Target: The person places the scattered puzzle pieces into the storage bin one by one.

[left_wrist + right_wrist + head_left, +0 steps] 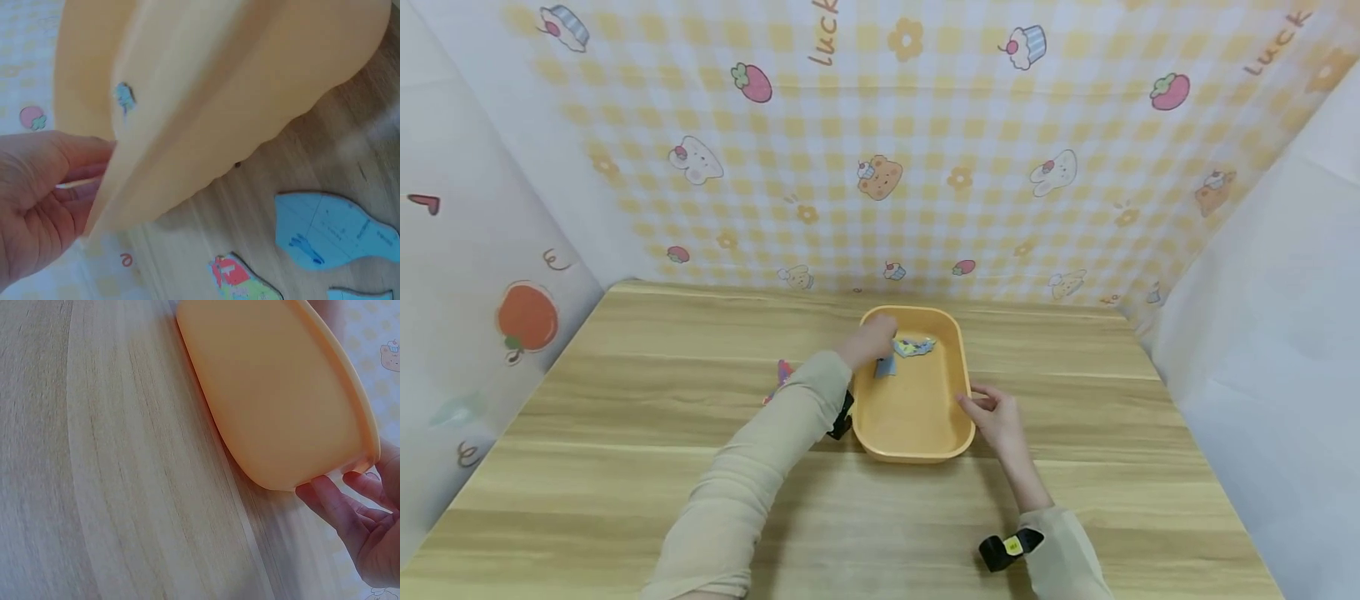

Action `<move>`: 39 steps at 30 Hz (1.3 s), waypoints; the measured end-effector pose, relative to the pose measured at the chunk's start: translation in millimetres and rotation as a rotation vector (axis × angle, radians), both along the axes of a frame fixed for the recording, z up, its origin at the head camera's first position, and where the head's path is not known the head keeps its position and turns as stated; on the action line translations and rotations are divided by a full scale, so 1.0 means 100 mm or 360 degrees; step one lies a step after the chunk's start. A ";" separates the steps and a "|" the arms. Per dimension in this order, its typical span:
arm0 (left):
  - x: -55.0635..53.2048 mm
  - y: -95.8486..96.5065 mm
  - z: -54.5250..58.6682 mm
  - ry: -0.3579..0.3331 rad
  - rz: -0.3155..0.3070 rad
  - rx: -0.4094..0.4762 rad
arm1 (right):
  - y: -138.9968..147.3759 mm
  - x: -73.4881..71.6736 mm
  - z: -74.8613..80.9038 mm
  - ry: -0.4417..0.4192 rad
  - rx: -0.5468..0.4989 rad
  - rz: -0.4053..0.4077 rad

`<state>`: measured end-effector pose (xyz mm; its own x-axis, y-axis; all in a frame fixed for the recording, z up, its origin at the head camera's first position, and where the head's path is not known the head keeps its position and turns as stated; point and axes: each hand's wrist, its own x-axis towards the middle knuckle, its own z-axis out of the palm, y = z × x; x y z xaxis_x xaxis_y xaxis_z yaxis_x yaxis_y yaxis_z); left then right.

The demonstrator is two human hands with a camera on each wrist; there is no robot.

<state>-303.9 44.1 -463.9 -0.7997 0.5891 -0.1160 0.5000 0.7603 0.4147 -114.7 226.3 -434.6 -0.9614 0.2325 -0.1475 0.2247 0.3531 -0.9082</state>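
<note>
A yellow-orange plastic tray (917,408) stands on the wooden table. My left hand (874,337) reaches over its left side, near the far corner. In the left wrist view the fingers (87,150) pinch a thin flat puzzle piece (76,184), seen edge-on and mostly hidden. Inside the tray lie a blue puzzle piece (886,366), just below that hand, and a printed piece (914,347) to its right. At the tray's right side, my right hand (1000,421) grips the rim, thumb on top and fingers against the outer wall (269,412).
Left of the tray, partly behind the left forearm, lies a colourful puzzle piece (784,372). The left wrist view shows a large blue piece (334,231) and a red-green piece (240,281) on the table. A checked cloth (880,233) hangs behind the table.
</note>
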 end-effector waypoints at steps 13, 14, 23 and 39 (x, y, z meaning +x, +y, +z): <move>0.37 -0.43 0.84 -0.0376 0.0155 0.0683 | 0.03 0.02 0.03 0.0004 0.0023 -0.0008; 0.37 -0.48 0.84 -0.0385 0.0184 0.0730 | 0.03 0.02 0.04 0.0006 0.0031 -0.0005; 0.40 -0.90 0.80 -0.0582 0.0405 0.0777 | 0.05 0.04 0.06 -0.0015 0.0030 0.0002; 0.75 -1.06 0.58 -0.0602 0.0520 0.0012 | 0.01 0.07 0.06 -0.0010 0.0046 0.0021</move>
